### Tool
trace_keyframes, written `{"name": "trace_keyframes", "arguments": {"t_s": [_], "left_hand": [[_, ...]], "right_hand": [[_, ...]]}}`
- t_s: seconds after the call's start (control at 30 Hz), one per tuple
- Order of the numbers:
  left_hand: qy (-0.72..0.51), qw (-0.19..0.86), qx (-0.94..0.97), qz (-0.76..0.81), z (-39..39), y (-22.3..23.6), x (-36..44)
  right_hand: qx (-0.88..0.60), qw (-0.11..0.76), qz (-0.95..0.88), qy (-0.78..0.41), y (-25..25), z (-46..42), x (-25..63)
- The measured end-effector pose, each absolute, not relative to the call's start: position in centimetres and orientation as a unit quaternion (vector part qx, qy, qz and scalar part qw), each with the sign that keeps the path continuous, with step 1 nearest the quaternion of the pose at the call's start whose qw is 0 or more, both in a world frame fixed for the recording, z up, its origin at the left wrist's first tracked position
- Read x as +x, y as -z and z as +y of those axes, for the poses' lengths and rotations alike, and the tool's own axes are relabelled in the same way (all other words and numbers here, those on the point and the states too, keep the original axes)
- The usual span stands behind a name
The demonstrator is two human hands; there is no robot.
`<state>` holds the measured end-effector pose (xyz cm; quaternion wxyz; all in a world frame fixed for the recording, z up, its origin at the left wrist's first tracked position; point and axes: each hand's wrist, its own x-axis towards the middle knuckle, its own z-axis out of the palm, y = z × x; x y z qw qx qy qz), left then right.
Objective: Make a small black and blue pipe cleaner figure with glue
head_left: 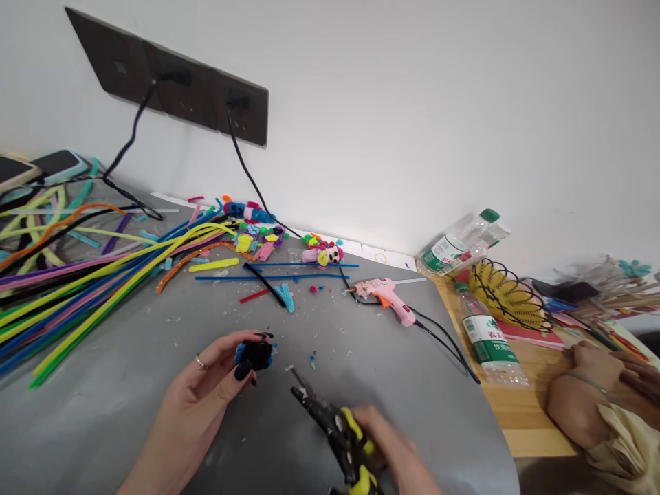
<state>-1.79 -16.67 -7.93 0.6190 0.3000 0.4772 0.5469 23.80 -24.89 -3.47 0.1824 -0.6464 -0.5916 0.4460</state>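
Head view looks down on a grey worktop, where the left hand has its grip clamped on a small black-and-blue fuzzy piece, pinched between thumb and fingers above the surface. The right hand, partly blurred, has its grip closed around the handles of the black-and-yellow pliers. Their tips point up and left toward the fuzzy piece, near it but not touching; the tips look slightly parted, though blur makes that hard to judge. Beyond the hands, a pink glue gun lies on its side, nozzle to the left, with a black cord trailing off to the right. Two long blue stems lie to the left of the gun, with a short red stem and light blue strips just in front of them. Multicoloured fuzzy stems fan out across the left side, and small colourful figures lie near the wall. To the right, a water bottle and a yellow basket rest on a wooden worktop, near another person's hand
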Motion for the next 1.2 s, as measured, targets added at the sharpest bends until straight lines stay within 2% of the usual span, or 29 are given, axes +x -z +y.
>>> {"name": "trace_keyframes", "arguments": {"t_s": [0.1, 0.17, 0.3, 0.5, 0.67, 0.8, 1.03, 1.2], "left_hand": [[-0.543, 0.633, 0.305, 0.460, -16.6, 8.2, -2.0], [-0.549, 0.633, 0.301, 0.455, -16.6, 8.0, -2.0], [-0.565, 0.617, 0.284, 0.468, -16.5, 7.2, -1.8], [-0.586, 0.618, 0.232, 0.470, -16.5, 5.6, -1.3], [-0.606, 0.597, 0.213, 0.481, -16.7, 4.6, -0.9], [-0.604, 0.588, 0.228, 0.487, -17.0, 4.6, -1.0], [-0.606, 0.550, 0.364, 0.446, -17.9, 5.1, -0.1], [-0.614, 0.523, 0.415, 0.421, -18.6, 4.1, 0.2]], "right_hand": [[-0.713, 0.193, -0.625, -0.251, 1.9, -24.0, 24.8], [-0.723, 0.163, -0.647, -0.177, 1.1, -22.5, 25.6], [-0.709, 0.093, -0.685, -0.139, 0.9, -19.0, 26.7], [-0.666, 0.114, -0.728, -0.120, 2.1, -15.8, 28.0], [-0.645, 0.177, -0.732, -0.133, 3.0, -15.1, 28.8], [-0.589, 0.279, -0.745, -0.142, 2.4, -16.0, 26.9], [-0.437, 0.423, -0.728, -0.317, 1.1, -19.5, 19.2], [-0.424, 0.490, -0.675, -0.353, 2.1, -20.5, 17.4]]}}
